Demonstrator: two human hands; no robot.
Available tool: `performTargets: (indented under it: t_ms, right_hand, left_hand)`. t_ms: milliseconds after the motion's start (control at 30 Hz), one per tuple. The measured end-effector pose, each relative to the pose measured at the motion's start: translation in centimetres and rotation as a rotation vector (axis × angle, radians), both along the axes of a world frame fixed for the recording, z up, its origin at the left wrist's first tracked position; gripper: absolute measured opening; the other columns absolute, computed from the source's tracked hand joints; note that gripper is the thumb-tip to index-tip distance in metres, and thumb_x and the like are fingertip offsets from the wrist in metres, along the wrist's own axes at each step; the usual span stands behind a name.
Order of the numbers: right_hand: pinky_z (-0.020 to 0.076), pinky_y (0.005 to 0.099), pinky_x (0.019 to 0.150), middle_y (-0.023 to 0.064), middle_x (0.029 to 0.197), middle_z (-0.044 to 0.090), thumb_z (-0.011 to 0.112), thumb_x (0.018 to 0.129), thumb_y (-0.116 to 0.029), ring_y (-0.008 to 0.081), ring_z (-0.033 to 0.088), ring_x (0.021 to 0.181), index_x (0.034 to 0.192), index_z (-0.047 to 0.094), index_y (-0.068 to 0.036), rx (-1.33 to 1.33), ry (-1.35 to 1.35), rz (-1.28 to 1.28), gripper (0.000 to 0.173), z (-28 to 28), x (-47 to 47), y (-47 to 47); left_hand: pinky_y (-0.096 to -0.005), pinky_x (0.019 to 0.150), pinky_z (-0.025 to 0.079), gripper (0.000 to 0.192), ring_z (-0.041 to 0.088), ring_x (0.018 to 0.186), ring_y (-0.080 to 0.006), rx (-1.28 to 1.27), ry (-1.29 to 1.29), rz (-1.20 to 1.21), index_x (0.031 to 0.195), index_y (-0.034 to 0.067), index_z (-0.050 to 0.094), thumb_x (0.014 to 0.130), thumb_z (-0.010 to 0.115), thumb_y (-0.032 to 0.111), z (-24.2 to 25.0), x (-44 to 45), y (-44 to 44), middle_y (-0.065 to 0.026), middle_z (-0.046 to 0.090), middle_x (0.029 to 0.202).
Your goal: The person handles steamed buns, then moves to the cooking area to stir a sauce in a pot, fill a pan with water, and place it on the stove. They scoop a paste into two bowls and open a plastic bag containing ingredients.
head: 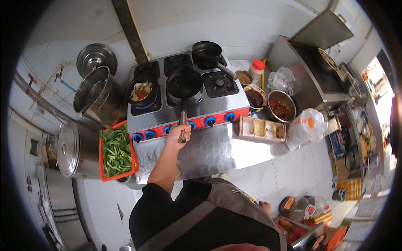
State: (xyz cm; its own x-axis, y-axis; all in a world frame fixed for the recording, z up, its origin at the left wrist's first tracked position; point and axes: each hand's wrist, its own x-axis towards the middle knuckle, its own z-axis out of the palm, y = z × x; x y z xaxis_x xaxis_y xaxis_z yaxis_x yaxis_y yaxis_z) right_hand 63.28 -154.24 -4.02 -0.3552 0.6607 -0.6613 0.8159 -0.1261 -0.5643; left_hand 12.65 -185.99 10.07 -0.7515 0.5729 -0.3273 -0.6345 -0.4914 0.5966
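My left hand (pixel 179 133) grips the handle of a dark, deep frying pan (pixel 184 84) at the middle front burner of a steel gas stove (pixel 150 117). The pan's inside looks dark; whether its base touches the burner grate I cannot tell. To its left, a small black pot (pixel 141 91) holds white and reddish-brown food above a blue flame. Another black pan (pixel 206 54) rests on the back right burner, its handle pointing toward the front right. Down by my right side, past the apron, only part of my right hand (pixel 265 207) shows; its fingers are mostly hidden.
An orange basket (pixel 134 163) of green leafy vegetables stands left of the stove, near tall steel pots (pixel 67 150). On the right are a seasoning box (pixel 262 138), a steel bowl of red sauce (pixel 282 106), a red-lidded jar (pixel 257 69) and a white plastic bag (pixel 307 127).
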Motion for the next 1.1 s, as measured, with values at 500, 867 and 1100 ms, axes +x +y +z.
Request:
performTargets:
  t_ms: [500, 867, 1100]
  right_hand:
    - [0.0526, 0.0382, 0.065, 0.0174, 0.074, 0.070, 0.064, 0.087, -0.033, 0.0257, 0.067, 0.067, 0.083, 0.070, 0.004, 0.018, -0.129, 0.611, 0.037, -14.0, -1.1, 8.6]
    - [0.0507, 0.0390, 0.067, 0.0198, 0.074, 0.070, 0.065, 0.084, -0.037, 0.0260, 0.067, 0.068, 0.085, 0.072, 0.005, -0.025, -0.192, 0.542, 0.042, -13.5, -2.0, 7.8]
    - [0.0506, 0.0378, 0.067, 0.0188, 0.075, 0.070, 0.067, 0.082, -0.038, 0.0236, 0.067, 0.070, 0.083, 0.071, 0.005, 0.052, 0.013, 0.418, 0.043, -5.4, -6.8, 3.0]
  left_hand:
    - [-0.0273, 0.044, 0.041, 0.024, 0.053, 0.051, -0.0127, -0.213, -0.093, 0.137, 0.095, 0.006, 0.055, 0.096, 0.057, 0.030, 2.4, -1.5, 3.3, -0.0019, 0.054, 0.067]
    - [-0.0441, 0.062, 0.051, 0.044, 0.064, 0.071, -0.0412, -1.710, 0.949, -0.015, 0.085, 0.005, 0.066, 0.091, 0.058, 0.048, -7.5, 0.5, 1.8, -0.0213, 0.067, 0.079]
    - [-0.0347, 0.044, 0.046, 0.041, 0.062, 0.052, -0.0239, -0.943, 0.450, 0.346, 0.087, 0.002, 0.062, 0.092, 0.057, 0.043, -13.5, -0.6, 4.0, -0.0123, 0.065, 0.067]
